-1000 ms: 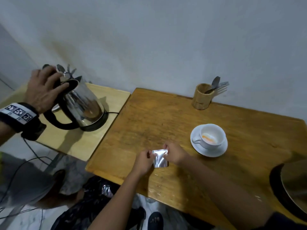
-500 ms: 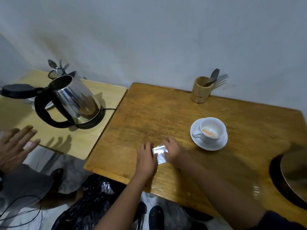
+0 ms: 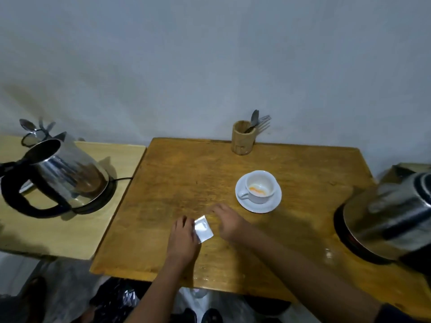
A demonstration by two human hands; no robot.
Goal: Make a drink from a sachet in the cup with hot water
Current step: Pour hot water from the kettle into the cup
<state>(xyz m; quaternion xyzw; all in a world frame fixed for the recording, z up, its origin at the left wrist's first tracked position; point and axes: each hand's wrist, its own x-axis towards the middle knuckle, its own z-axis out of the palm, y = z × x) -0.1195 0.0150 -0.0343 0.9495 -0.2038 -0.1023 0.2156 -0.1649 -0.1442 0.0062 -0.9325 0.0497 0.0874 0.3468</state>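
Note:
A small silver sachet (image 3: 203,228) lies flat on the wooden table (image 3: 182,173) near its front edge. My left hand (image 3: 184,236) rests beside it with the fingertips pinching its left edge. To the sachet's right, my right hand (image 3: 227,221) lies a small gap away, fingers loosely apart and holding nothing. Beyond my right hand stands a white cup (image 3: 260,186) on a white saucer (image 3: 243,202), with orange powder in its bottom. A steel kettle (image 3: 67,173) with its lid open sits on its base on the lighter side table at the left.
A second steel kettle (image 3: 391,217) stands at the table's right edge, blurred. A bamboo holder (image 3: 242,137) with a spoon and a fork is at the back by the wall. A black bag and shoes show on the floor below the front edge.
The sachet went from held up between both hands to lying on the table, and my right hand came off it. Another person's hand by the left kettle has left the view.

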